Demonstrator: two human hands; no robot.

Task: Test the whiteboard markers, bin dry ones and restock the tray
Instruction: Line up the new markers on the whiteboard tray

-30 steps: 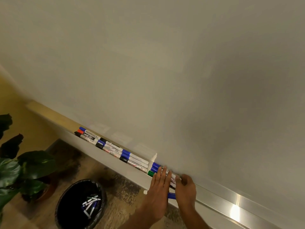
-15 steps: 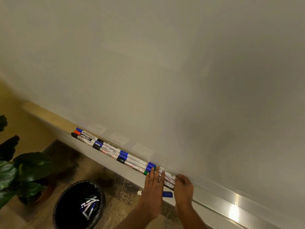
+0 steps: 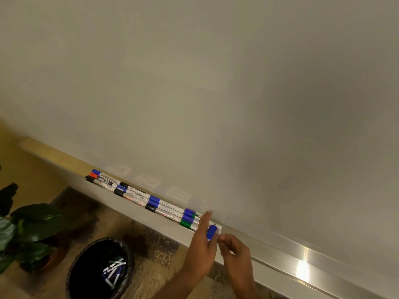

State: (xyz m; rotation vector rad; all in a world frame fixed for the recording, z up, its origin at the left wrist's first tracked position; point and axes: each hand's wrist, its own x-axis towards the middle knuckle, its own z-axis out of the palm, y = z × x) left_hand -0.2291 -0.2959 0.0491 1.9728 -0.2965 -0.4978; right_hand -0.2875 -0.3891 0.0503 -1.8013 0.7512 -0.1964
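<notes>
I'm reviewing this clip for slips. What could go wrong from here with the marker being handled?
1. The blue-capped marker in the left hand is held up near the front edge of the tray; a loose grip could drop it to the floor, not the bin.
2. That hand is close to the markers lined up on the tray, and a bump might roll some off.

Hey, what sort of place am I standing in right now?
Probably an office meeting room or a classroom. A big whiteboard fills the wall, its metal tray holds a row of markers, and a bin and a potted plant stand on the floor below.
</notes>
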